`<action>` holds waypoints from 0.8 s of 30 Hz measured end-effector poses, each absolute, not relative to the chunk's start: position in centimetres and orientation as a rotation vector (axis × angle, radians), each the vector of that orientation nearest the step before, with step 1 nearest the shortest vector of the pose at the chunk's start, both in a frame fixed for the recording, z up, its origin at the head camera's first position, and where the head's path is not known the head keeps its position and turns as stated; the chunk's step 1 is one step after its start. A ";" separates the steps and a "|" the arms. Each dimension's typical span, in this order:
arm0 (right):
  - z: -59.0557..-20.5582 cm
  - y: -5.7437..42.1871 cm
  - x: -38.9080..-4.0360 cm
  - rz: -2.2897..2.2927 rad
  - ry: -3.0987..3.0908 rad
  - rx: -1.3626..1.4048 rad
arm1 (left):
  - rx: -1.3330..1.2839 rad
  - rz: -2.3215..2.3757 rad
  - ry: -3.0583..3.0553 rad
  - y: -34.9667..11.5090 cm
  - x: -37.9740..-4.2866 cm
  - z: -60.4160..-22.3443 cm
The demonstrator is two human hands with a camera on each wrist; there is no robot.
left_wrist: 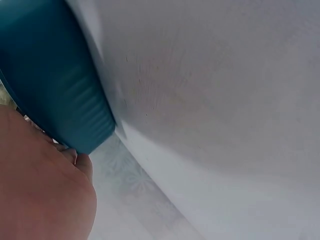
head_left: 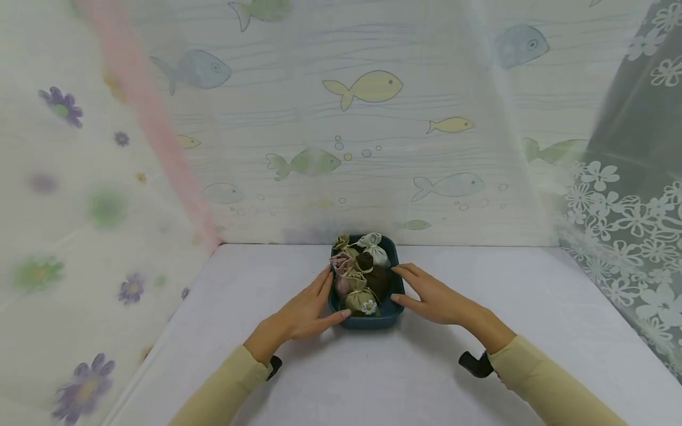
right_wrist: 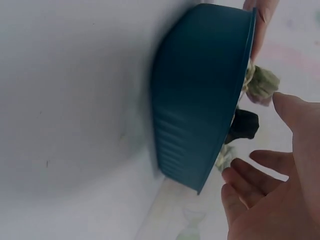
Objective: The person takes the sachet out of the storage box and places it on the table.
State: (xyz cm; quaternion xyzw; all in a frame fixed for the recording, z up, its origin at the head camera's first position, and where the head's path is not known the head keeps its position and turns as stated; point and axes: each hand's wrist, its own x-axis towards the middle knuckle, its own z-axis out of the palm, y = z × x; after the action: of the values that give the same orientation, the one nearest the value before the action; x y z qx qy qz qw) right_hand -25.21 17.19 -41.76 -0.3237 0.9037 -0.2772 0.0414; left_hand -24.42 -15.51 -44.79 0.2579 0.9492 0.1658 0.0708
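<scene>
A dark teal plastic basin (head_left: 367,323) stands on the white table, filled with several small drawstring pouches. Nearest the front is an olive pouch (head_left: 354,302) with a white daisy; a white pouch (head_left: 378,254) lies at the back right, a dark brown pouch (head_left: 380,280) at the right and a pinkish pouch (head_left: 342,287) at the left. My left hand (head_left: 303,312) lies along the basin's left rim, fingers extended, thumb towards the front edge. On the other side, my right hand (head_left: 438,297) has loosely spread fingers beside the right rim, slightly apart from it in the right wrist view.
The white tabletop (head_left: 266,266) extends on both sides of the basin. Behind its back edge hangs a translucent curtain (head_left: 373,136) printed with fish. Flowered sheets (head_left: 58,236) close off the left, and a lace-patterned panel (head_left: 639,207) stands at the right.
</scene>
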 end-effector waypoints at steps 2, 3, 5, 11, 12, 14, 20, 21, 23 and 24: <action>-41.8 16.8 -25.3 -0.863 2.750 -0.993 | 0.770 0.510 2.856 -15.4 -24.4 -44.9; -41.9 16.6 -25.3 -0.868 2.742 -0.999 | 0.765 0.509 2.854 -15.4 -24.3 -44.9; -41.9 16.1 -25.4 -0.876 2.729 -1.013 | 0.767 0.522 2.856 -15.4 -24.3 -44.9; -42.0 15.0 -25.6 -0.905 2.701 -1.056 | 0.764 0.509 2.850 -15.3 -24.3 -45.0; -42.0 14.9 -25.6 -0.919 2.692 -1.058 | 0.767 0.507 2.849 -15.3 -24.3 -45.1; -42.0 14.5 -25.7 -0.940 2.686 -1.066 | 0.776 0.504 2.849 -15.3 -24.5 -45.2; -42.4 13.5 -26.0 -1.012 2.697 -1.133 | 0.780 0.470 2.836 -15.3 -24.9 -45.3; -42.5 13.3 -26.0 -1.028 2.697 -1.142 | 0.781 0.466 2.836 -15.3 -24.9 -45.3; -42.6 12.9 -26.1 -1.048 2.700 -1.164 | 0.779 0.455 2.831 -15.3 -24.9 -45.2; -42.6 12.7 -26.1 -1.055 2.704 -1.175 | 0.777 0.446 2.830 -15.3 -24.9 -45.2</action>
State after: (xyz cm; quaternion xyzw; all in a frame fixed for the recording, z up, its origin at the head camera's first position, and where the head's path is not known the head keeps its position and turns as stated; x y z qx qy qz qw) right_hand -26.13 12.66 -42.62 -0.3752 0.8635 -0.3370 0.0053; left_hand -24.93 -15.29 -45.16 0.2609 0.9498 0.1497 0.0866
